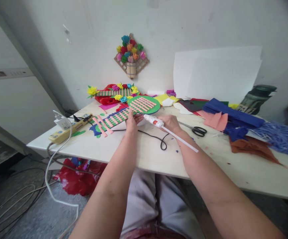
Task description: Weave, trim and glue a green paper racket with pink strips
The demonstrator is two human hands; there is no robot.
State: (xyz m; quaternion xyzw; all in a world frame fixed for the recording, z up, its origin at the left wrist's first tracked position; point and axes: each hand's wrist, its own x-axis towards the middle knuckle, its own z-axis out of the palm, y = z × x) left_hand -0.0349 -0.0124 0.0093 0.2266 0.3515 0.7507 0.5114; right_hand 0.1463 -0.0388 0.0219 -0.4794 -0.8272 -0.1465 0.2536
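My left hand (132, 122) grips a green paper craft (154, 107) by its edge, tilted above the table. This craft has a round end, a long neck backed with dark blue, and pink strips laid across it in a lattice. In my right hand (171, 123) is a white hot glue gun (153, 121), its nozzle close to the craft's lower edge and to my left fingers. A long white glue stick (181, 139) sticks out of the gun's back end. Whether the nozzle touches the paper cannot be made out.
Black-handled scissors (199, 131) lie right of my right hand. Left stands a yellow power strip (70, 130) with a white charger (62, 122). A black cord (156, 136) loops over the table (144, 159). Behind is a flowered craft (114, 93); blue crepe paper (233, 113) and a bottle (255, 99) are right.
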